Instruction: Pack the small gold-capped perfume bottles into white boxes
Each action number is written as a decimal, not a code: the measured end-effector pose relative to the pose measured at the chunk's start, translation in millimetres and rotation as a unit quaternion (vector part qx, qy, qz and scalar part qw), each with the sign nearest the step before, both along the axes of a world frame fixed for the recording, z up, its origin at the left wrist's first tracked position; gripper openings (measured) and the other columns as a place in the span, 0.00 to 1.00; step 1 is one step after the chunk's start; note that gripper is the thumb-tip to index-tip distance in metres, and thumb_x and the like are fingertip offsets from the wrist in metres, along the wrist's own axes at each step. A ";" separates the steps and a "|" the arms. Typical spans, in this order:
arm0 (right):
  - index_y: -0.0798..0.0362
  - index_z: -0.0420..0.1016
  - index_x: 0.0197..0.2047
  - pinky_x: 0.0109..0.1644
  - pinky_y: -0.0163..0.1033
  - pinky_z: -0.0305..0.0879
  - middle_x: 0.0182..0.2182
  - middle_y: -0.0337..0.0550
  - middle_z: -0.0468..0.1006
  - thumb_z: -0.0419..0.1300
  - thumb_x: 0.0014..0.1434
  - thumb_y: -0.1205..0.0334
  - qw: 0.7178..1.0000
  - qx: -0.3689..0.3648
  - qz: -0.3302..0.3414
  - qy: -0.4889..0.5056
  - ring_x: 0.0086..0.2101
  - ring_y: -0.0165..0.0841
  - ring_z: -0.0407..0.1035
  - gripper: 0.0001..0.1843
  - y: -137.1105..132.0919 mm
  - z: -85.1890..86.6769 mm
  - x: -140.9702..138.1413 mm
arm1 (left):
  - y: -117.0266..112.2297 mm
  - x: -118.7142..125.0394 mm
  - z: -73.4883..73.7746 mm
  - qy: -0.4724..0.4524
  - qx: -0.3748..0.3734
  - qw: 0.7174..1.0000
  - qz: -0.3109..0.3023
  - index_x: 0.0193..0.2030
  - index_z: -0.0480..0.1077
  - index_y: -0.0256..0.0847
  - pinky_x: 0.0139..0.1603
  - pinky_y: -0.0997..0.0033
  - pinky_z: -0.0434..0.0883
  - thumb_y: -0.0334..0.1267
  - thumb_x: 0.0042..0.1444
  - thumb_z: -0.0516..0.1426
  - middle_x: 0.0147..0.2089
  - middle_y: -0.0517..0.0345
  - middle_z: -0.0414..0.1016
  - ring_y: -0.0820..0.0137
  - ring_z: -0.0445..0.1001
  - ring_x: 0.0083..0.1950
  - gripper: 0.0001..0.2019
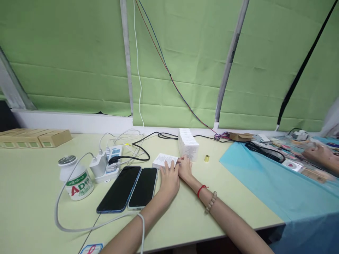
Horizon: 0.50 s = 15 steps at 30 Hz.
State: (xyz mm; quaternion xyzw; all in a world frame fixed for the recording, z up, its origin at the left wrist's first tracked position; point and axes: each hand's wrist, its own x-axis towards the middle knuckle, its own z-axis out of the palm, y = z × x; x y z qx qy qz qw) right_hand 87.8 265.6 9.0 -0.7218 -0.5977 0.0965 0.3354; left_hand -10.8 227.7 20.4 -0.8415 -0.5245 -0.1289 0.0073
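My left hand (169,178) lies on the pale green table (39,197), fingers stretched forward and touching a small white box (162,159) that lies flat. My right hand (184,167) sits just right of it, fingers curled against the same box's right end; what it grips, if anything, is hidden. A red string and a bead bracelet (211,201) circle the right wrist. Directly behind the hands stands a row of several white boxes (187,144).
Two dark phones (132,188) lie side by side left of my hands. Further left are a power strip (111,163) with chargers and cables, and a white bottle (76,180). A small gold cylinder (206,158) stands to the right. Another person's hand (319,155) rests on a blue cloth (265,180).
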 end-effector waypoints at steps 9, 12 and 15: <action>0.59 0.70 0.42 0.49 0.39 0.42 0.43 0.47 0.68 0.47 0.59 0.70 0.993 -0.039 0.053 -0.100 0.48 0.32 0.57 0.12 -15.4 11.0 9.2 | -3.5 4.5 0.7 -0.030 -0.010 0.999 0.006 0.62 0.58 0.40 0.62 0.37 0.44 0.30 0.56 0.44 0.68 0.48 0.45 0.48 0.38 0.68 0.26; 0.58 0.70 0.41 0.49 0.38 0.42 0.43 0.45 0.69 0.49 0.58 0.67 0.992 -0.039 0.056 -0.106 0.47 0.32 0.58 0.11 -18.3 19.9 16.7 | -2.6 4.5 2.2 -0.029 0.001 0.999 0.014 0.65 0.52 0.49 0.60 0.34 0.44 0.27 0.56 0.43 0.68 0.49 0.44 0.47 0.37 0.68 0.29; 0.59 0.69 0.40 0.47 0.38 0.42 0.43 0.46 0.70 0.50 0.58 0.64 0.990 -0.037 0.052 -0.123 0.45 0.32 0.60 0.11 -19.4 24.3 23.7 | -0.6 4.5 1.5 -0.027 0.011 0.999 0.020 0.67 0.45 0.54 0.60 0.33 0.44 0.25 0.56 0.42 0.68 0.49 0.44 0.47 0.38 0.68 0.32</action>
